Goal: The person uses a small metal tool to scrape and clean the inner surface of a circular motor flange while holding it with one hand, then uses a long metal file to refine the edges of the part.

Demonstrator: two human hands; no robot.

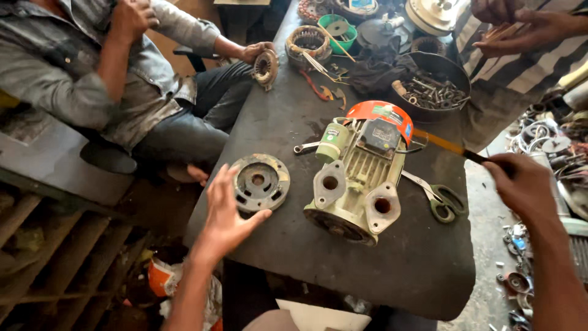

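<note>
Centre of frame: pale green pump motor (pixel 358 178) lies on its side on the dark table (pixel 392 270). Looks like cast metal, so likely heavy and rigid; best gripped at the two flanged ports. Left hand (pixel 225 211), fingers spread, rests beside the round end cover (pixel 260 181). Right hand (pixel 520 181) is closed around a yellow-handled tool (pixel 450 147).

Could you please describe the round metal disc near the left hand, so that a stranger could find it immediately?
On the dark worktable, look left of the pale green pump. Beside the left hand lies the round end cover, flat, touched by its fingers. Unlike its neighbours, it is a grey ring-shaped disc with a central hole.
</note>
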